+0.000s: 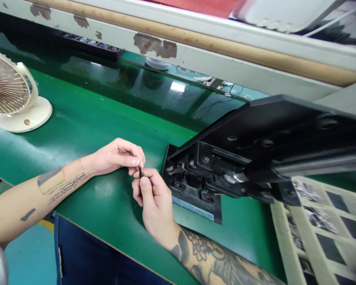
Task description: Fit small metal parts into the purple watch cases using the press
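Note:
Both hands meet over the green worktop [103,206], just left of a black press-like fixture [195,178]. Between the fingertips is a small dark slim piece [141,171], too small to identify. My right hand [154,194] pinches its lower part between thumb and forefinger. At its upper end, my left hand [121,156] has thumb and forefinger pinched together. The fixture has a black base plate, springs, bolts and a metal rod reaching out to the right.
A cream desk fan [26,114] stands at the left. At the right is a beige divided tray [308,245] with dark and patterned pieces in its compartments. Behind the worktop runs a dark glossy belt [130,87], under a chipped white rail [195,59]. A black tray [91,46] lies beyond.

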{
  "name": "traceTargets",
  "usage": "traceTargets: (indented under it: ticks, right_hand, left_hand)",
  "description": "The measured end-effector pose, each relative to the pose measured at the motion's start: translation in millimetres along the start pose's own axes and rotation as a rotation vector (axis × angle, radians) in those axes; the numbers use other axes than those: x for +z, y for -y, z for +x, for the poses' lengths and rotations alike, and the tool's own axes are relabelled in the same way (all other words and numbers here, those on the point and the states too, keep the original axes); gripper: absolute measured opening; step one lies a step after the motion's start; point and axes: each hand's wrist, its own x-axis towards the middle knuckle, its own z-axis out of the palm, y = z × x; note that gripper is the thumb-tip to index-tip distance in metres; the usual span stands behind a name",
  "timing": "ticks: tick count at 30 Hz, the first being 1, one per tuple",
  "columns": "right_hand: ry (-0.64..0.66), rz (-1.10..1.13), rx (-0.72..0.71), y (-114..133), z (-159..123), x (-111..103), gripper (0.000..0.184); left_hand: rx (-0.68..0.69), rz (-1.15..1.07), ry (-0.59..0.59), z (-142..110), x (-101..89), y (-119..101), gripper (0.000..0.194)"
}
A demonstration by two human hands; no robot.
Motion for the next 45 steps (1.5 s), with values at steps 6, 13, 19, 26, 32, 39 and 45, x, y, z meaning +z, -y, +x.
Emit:
traceTargets:
  ticks: [6,13,19,26,32,39,45]
  right_hand:
    - [0.009,0.001,-0.004,-0.9,0.2,-0.5,0.023]
    - [0.013,0.003,-0.007,-0.8,0.2,-1.1,0.023]
    - [0.018,0.012,0.008,-0.9,0.6,-1.2,0.024]
    - [0.02,0.014,0.062,0.4,1.1,-2.1,0.029]
    - [0.027,0.03,0.079,1.5,0.6,-1.7,0.03]
    - [0.035,0.029,0.109,3.5,0.6,-1.5,0.031]
    - [0.031,0.01,0.123,3.5,1.2,-1.2,0.035]
  left_hand:
    - [0.012,0.003,0.015,1.6,-1.3,-0.1,0.016]
    - [0.009,-0.008,0.042,-0.5,-1.0,-2.6,0.017]
    - [-0.01,-0.016,0.033,0.0,-0.7,-4.5,0.018]
    - [-0.043,-0.027,0.015,0.2,1.9,-7.8,0.022]
    - [-0.066,-0.045,0.012,0.5,2.2,-8.2,0.023]
    - [-0.101,-0.054,0.013,-0.2,-0.3,-8.6,0.024]
    - [-0.095,-0.057,0.008,0.2,-0.6,-7.5,0.025]
